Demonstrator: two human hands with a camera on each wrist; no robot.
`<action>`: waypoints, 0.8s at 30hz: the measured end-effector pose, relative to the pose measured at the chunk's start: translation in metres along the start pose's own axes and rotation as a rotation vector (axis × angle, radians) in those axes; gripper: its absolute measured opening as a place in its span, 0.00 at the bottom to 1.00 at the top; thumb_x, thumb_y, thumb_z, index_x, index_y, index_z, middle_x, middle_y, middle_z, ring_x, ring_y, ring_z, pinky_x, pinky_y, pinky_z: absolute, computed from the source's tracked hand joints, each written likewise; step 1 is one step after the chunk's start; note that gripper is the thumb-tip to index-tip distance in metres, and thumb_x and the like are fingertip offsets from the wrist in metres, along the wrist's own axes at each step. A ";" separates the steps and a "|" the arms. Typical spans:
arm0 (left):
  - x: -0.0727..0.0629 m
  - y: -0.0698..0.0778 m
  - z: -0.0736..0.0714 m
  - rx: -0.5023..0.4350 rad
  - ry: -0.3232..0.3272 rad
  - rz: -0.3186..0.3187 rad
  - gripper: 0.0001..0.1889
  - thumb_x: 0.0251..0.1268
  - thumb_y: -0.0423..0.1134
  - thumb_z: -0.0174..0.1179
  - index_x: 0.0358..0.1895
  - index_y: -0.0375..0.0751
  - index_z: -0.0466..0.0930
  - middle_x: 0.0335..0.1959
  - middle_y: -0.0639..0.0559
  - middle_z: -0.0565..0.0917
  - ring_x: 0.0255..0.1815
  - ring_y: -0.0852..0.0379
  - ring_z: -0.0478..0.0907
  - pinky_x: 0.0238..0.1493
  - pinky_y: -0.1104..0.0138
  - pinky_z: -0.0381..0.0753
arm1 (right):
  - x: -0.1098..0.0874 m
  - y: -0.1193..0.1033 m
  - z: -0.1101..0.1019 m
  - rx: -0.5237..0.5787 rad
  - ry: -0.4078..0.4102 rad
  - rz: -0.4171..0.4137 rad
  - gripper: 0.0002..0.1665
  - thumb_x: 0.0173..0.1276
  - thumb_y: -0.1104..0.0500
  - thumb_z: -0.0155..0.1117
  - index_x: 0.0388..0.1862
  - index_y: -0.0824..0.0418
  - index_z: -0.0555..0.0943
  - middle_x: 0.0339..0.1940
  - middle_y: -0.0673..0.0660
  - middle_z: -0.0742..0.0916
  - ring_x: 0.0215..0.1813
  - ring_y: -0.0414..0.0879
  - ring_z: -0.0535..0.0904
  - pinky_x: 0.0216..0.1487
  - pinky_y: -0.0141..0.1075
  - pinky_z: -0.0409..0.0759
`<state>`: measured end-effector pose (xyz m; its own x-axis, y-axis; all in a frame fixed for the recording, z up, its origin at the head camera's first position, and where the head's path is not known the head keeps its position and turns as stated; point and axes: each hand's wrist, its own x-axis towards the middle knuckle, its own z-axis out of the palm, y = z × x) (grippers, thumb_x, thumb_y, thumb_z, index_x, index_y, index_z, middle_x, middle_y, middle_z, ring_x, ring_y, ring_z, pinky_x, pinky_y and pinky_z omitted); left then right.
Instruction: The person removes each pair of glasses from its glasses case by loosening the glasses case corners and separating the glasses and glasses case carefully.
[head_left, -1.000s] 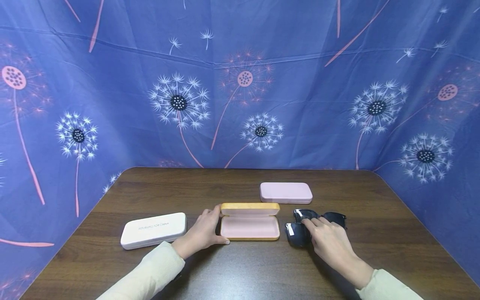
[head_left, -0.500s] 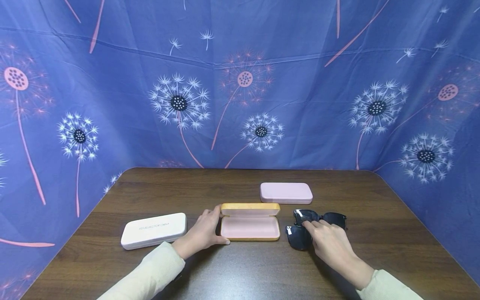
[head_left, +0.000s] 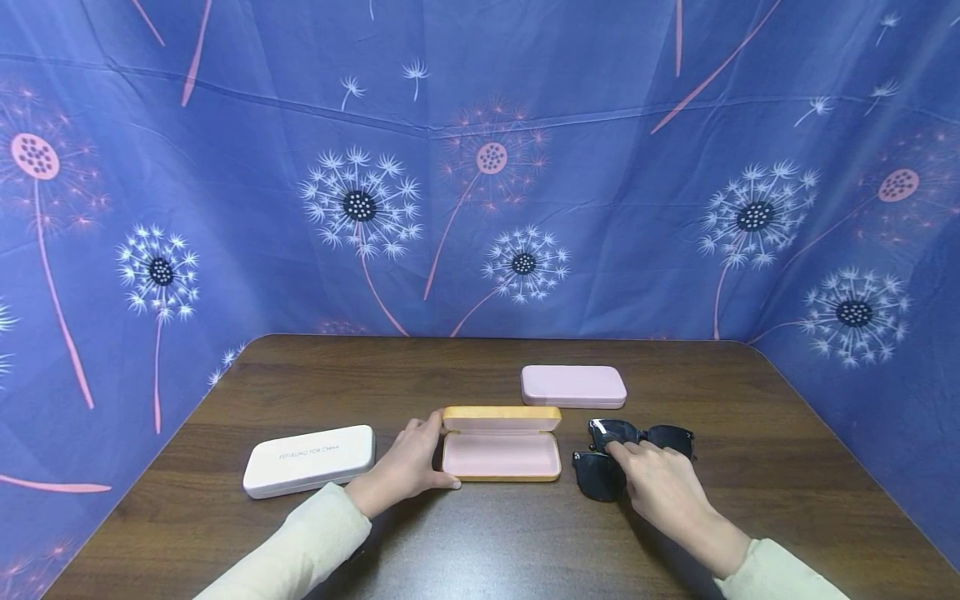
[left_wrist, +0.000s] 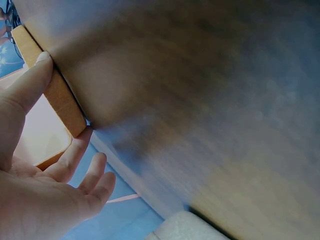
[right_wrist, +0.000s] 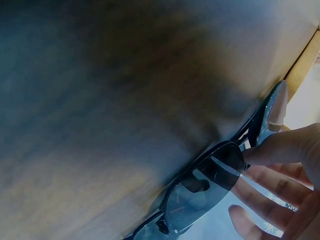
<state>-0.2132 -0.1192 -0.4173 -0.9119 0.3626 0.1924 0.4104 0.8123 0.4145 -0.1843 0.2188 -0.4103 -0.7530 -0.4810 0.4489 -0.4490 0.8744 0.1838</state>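
My left hand (head_left: 405, 465) grips the left end of a yellow glasses case (head_left: 501, 412), which stands with its lid raised and its pale pink lining showing. In the left wrist view the thumb lies along the case's front wall (left_wrist: 64, 102), and a finger touches its corner. My right hand (head_left: 663, 483) pinches a pair of black sunglasses (head_left: 598, 477) near the bridge, covering much of it. In the right wrist view the thumb presses the frame beside a dark lens (right_wrist: 202, 187). A second pair of black sunglasses (head_left: 670, 438) lies just behind, overlapped by the hand.
A closed white glasses case (head_left: 309, 460) with printed lettering lies at the left, beside the left forearm. Behind the yellow case, to the right, rests a closed pink case (head_left: 573, 384). A blue dandelion-print cloth (head_left: 600, 167) hangs around the wooden table (head_left: 375, 367).
The near sunglasses have tipped and shifted slightly toward me, and the bright reflection on the visible lens has gone. The left hand and the cases have kept their places.
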 end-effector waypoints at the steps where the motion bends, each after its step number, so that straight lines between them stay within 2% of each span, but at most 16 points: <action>1: 0.000 0.000 0.000 0.000 0.000 -0.001 0.47 0.28 0.49 0.77 0.57 0.35 0.62 0.47 0.45 0.79 0.48 0.43 0.72 0.50 0.51 0.72 | 0.000 0.000 0.000 0.000 -0.008 -0.001 0.25 0.31 0.72 0.67 0.34 0.57 0.77 0.23 0.51 0.84 0.22 0.46 0.76 0.17 0.34 0.66; 10: 0.000 0.001 0.000 0.001 -0.007 -0.013 0.49 0.29 0.49 0.77 0.58 0.32 0.61 0.49 0.42 0.78 0.50 0.42 0.72 0.51 0.50 0.72 | 0.005 0.000 -0.009 -0.005 -0.047 -0.017 0.28 0.31 0.71 0.66 0.39 0.58 0.77 0.22 0.50 0.81 0.24 0.46 0.76 0.18 0.34 0.67; 14: 0.000 0.001 -0.001 0.002 -0.012 -0.017 0.49 0.29 0.49 0.77 0.58 0.32 0.61 0.50 0.42 0.78 0.50 0.42 0.72 0.52 0.50 0.72 | 0.010 0.001 -0.012 0.024 -0.005 0.002 0.23 0.35 0.69 0.64 0.37 0.59 0.77 0.21 0.49 0.80 0.22 0.45 0.75 0.18 0.34 0.67; 18: 0.000 0.001 -0.001 0.000 -0.002 -0.003 0.45 0.28 0.48 0.77 0.54 0.34 0.64 0.45 0.44 0.79 0.47 0.44 0.72 0.48 0.51 0.73 | 0.017 -0.001 -0.013 0.062 0.017 0.028 0.15 0.43 0.65 0.65 0.34 0.59 0.77 0.19 0.47 0.79 0.20 0.41 0.72 0.18 0.33 0.66; 21: 0.000 0.000 -0.001 -0.002 0.005 0.005 0.42 0.28 0.48 0.77 0.50 0.35 0.65 0.42 0.46 0.79 0.44 0.45 0.72 0.46 0.51 0.73 | 0.021 -0.004 -0.012 0.087 0.023 0.039 0.14 0.47 0.64 0.65 0.36 0.60 0.79 0.21 0.47 0.80 0.21 0.39 0.72 0.18 0.32 0.67; 24: -0.001 0.000 -0.001 0.004 -0.002 0.004 0.43 0.28 0.49 0.77 0.52 0.34 0.64 0.43 0.46 0.79 0.44 0.46 0.72 0.46 0.51 0.73 | 0.025 -0.007 -0.009 0.095 0.054 0.031 0.13 0.50 0.63 0.64 0.37 0.61 0.80 0.24 0.49 0.82 0.23 0.41 0.75 0.20 0.33 0.70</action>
<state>-0.2124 -0.1195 -0.4168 -0.9102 0.3667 0.1924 0.4141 0.8125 0.4104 -0.1957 0.2010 -0.3925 -0.7417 -0.4472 0.4999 -0.4713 0.8778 0.0860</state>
